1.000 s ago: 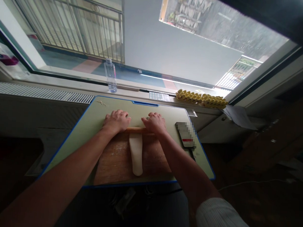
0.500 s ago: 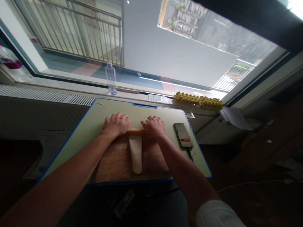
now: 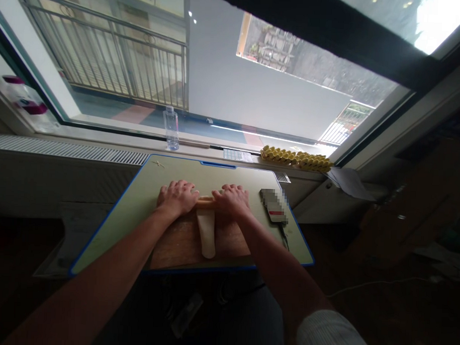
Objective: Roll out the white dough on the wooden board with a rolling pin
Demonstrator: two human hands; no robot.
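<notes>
My left hand (image 3: 176, 197) and my right hand (image 3: 232, 199) both press palm-down on a wooden rolling pin (image 3: 205, 203), one on each end. The pin lies across the far end of a long, pale strip of dough (image 3: 206, 234). The dough rests on a wooden board (image 3: 174, 243), which sits on a green table with a blue rim (image 3: 138, 199). Only the pin's middle shows between my hands.
A cleaver with a blurred blade (image 3: 274, 207) lies on the table right of the board. On the windowsill stand a clear plastic bottle (image 3: 172, 128) and a yellow egg tray (image 3: 296, 158). A radiator grille (image 3: 65, 149) runs behind the table.
My hands and the pin stay at the dough's far end, shifting only slightly. The camera has tilted up, so the table sits lower and smaller in view.
</notes>
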